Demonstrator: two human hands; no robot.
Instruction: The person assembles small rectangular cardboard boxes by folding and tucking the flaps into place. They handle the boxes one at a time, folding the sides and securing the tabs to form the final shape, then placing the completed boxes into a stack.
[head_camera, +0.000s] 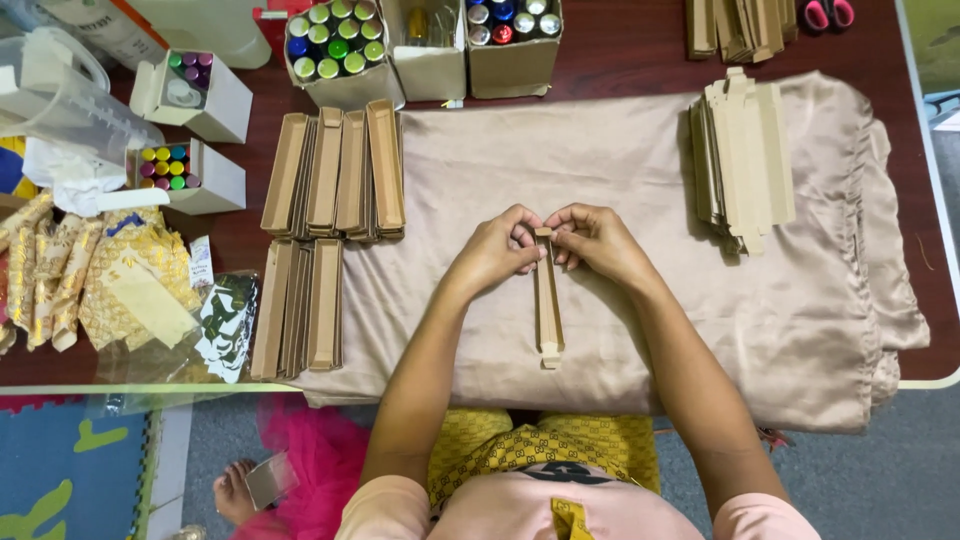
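Both hands meet over a beige cloth (620, 330); the left hand (493, 252) and right hand (598, 243) pinch the far end of a narrow cardboard box (547, 300) between fingertips; the rest trails toward the body. It looks light, thin-walled, easily creased; best held near folded edges. Finished boxes (330, 175) lie left of the fingers, flat blanks (742, 155) right.

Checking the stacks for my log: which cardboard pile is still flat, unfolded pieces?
The pile right of the hands on the cloth; the left piles are folded into long trays.
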